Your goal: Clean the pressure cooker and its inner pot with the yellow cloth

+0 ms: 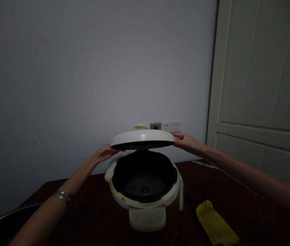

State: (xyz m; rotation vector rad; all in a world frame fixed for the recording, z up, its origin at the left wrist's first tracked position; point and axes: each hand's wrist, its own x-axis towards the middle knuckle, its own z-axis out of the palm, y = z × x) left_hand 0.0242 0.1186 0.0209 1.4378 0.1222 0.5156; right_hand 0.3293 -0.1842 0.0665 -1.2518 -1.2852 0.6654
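Note:
A white rice cooker lid (143,136) is held up between both hands, above the back of the cooker. My left hand (105,152) grips its left edge, the fingers reaching under the rim. On the other side, my right hand (184,140) pinches the lid's right edge between thumb and fingers. Below stands the rice cooker (147,218), its top uncovered and its dark inside showing a round knob at the bottom. Whether a hinge joins lid and body at the back is hard to make out.
The dark red-brown table (88,205) meets a pale wall with sockets (171,126). A yellow cloth (215,223) lies right of the cooker. The rim of a large dark pan (6,215) shows at the lower left. A panelled door (262,102) stands on the right.

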